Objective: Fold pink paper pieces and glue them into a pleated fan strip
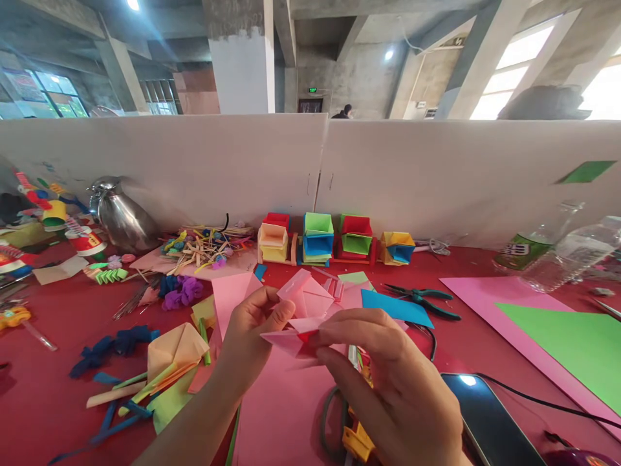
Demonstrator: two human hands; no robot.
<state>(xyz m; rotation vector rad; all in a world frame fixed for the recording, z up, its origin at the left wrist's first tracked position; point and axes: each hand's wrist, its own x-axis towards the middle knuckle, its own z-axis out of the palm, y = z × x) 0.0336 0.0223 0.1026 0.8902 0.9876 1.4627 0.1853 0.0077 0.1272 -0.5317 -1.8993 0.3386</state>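
Observation:
My left hand [255, 320] is closed, with thumb and fingers pinching a folded piece of pink paper [313, 296]. My right hand [388, 369] is closed too, its thumb and fingertips gripping a pointed pink folded paper [284, 342] with a redder inner face. The two folds meet or overlap between my hands; I cannot tell whether they are one piece. Beneath them lies a flat pink sheet [279, 404]. Partly hidden under my right hand are a dark looped handle [332, 424] and a yellow plastic piece [358, 441].
Folded paper boxes [317, 243] stand along the white partition [204, 168]. Pliers [422, 298] and a blue paper [395, 307] lie beyond my right hand. A phone [490, 421] is at right, near plastic bottles [572, 252]. Paper scraps [177, 346] and a steel jug [123, 217] are left.

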